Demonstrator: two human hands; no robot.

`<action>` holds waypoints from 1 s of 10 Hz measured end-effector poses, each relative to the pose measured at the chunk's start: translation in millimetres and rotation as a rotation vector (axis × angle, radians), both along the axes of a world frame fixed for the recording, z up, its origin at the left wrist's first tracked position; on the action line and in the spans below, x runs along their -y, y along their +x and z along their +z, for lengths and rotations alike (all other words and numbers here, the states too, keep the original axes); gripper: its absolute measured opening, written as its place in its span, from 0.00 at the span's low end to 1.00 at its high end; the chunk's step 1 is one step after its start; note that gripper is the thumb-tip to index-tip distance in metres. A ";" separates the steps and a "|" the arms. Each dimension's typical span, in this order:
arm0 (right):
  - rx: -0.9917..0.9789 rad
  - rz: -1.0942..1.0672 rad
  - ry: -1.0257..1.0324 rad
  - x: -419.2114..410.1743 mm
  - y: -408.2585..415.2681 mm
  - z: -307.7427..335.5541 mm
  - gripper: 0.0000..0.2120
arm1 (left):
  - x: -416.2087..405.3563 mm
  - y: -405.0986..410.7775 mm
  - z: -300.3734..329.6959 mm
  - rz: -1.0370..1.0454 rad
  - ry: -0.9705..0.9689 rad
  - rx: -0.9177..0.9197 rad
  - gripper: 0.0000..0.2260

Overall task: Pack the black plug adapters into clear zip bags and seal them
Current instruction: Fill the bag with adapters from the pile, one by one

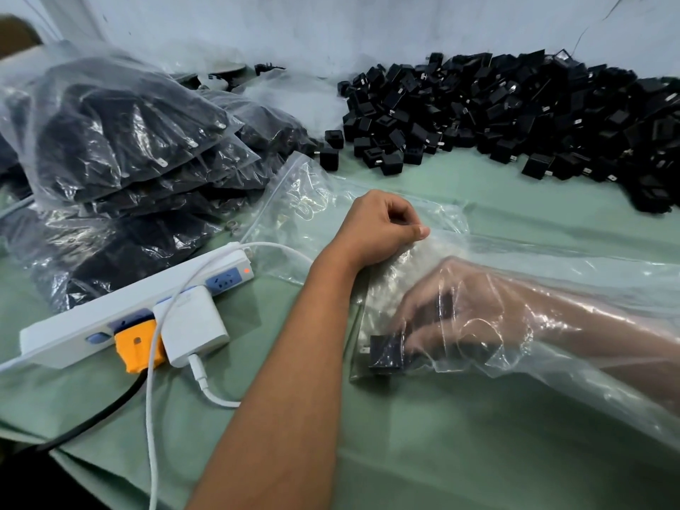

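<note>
Two bare hands of yours are at work on one clear crinkled zip bag lying on the green cloth-covered table. Your left hand has its fingers curled into a fist, pinching the bag's upper film between thumb and forefinger. Your right hand is pushed deep inside the bag, its fingers bent around what looks like one black square plug adapter, though the film blurs it. A second black plug adapter lies in the bag's corner, just beyond those fingertips. Far past your left knuckles sprawls a heap of loose black adapters, too many to count. Left of your forearm sit one white power strip and several filled clear bags.
</note>
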State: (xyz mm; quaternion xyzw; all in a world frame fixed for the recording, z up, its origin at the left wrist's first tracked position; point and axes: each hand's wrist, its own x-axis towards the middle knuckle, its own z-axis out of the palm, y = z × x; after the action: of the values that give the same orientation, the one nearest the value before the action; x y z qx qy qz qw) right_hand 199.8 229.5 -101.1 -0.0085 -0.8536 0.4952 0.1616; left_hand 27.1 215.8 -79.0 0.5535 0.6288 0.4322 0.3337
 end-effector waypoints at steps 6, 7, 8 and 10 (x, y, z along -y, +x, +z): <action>0.233 -0.205 -0.025 19.3 30.2 28.1 0.18 | -1.1 6.1 -2.8 0.051 0.083 -0.138 0.06; 0.292 -0.193 -0.042 18.1 58.9 41.3 0.17 | -0.5 5.7 -2.9 0.037 0.117 -0.177 0.05; 0.330 -0.181 -0.102 20.8 100.5 50.2 0.14 | -1.0 3.1 -4.4 0.052 0.152 -0.202 0.04; 0.349 -0.122 -0.301 14.6 190.1 55.5 0.13 | -1.5 13.4 -6.4 0.004 0.189 -0.229 0.04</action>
State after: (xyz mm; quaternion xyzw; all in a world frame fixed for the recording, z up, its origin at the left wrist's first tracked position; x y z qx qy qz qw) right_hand 389.9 214.9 -45.6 -0.1695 -0.7831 0.5972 0.0383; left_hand 40.5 217.3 -85.4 0.6270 0.6204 0.4240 0.2055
